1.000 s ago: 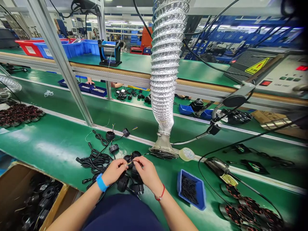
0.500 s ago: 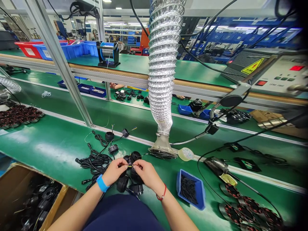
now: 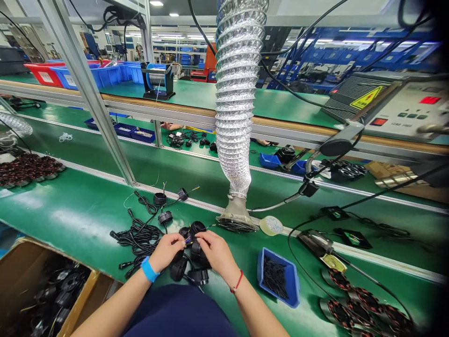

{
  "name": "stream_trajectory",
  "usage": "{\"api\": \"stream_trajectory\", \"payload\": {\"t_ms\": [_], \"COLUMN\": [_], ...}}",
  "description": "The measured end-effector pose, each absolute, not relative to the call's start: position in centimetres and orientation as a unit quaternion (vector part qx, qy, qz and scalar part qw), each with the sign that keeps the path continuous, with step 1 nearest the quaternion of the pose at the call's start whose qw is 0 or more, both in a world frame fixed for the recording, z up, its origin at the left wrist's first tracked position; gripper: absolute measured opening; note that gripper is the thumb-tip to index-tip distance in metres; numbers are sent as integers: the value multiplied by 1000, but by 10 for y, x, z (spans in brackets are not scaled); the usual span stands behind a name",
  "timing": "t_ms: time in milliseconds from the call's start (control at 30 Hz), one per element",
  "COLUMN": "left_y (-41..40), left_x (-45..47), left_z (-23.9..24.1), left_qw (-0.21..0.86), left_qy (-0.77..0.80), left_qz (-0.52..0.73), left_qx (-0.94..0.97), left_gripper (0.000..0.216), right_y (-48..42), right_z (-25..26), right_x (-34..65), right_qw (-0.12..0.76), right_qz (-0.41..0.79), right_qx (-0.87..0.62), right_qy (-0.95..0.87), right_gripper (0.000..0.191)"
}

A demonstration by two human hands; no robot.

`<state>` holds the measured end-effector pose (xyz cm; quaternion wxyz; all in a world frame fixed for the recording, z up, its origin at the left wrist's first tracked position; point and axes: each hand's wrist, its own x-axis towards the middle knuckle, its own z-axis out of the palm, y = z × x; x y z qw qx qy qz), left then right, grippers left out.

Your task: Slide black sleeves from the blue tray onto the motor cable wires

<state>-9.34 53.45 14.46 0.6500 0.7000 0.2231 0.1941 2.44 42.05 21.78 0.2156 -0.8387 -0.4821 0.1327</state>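
Over a cluster of round black caps (image 3: 179, 268) with cables, my two hands work close together. My left hand (image 3: 167, 249), with a blue wristband, is closed in a pinch on thin coloured wires (image 3: 188, 240). Just to its right, my right hand (image 3: 214, 250) has thumb and forefinger pressed together at the same wires; what lies between those fingertips is too small to make out. Black cables with connectors (image 3: 140, 241) lie bundled left of my left hand. Right of my right hand is a blue tray (image 3: 295, 285) of short black tubes (image 3: 275, 276).
A fume hood nozzle (image 3: 236, 215) on a silver duct hangs ahead, beside a round tub (image 3: 271, 225). A soldering iron holder (image 3: 315, 243) and several copper-wound stators (image 3: 365, 299) stand at right. A cardboard box (image 3: 84, 295) of black parts sits lower left.
My fingertips have drawn slightly apart, and the coloured wires now show between them. My right hand has shifted a little to the right.
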Motion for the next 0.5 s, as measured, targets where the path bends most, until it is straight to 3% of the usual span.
{"api": "stream_trajectory", "payload": {"t_ms": [100, 500], "left_y": [533, 532], "left_x": [-95, -96], "left_z": [147, 148], "left_qw": [644, 635], "left_qy": [225, 229], "left_qz": [193, 189], "left_qx": [706, 713], "left_gripper": [25, 23], "right_y": [420, 421], "right_z": [214, 214], "right_x": [22, 16], "right_qw": [160, 106], "right_qz": [114, 88], "right_qx": [-837, -823], "right_qy": [-512, -551], "right_gripper": [35, 36]}}
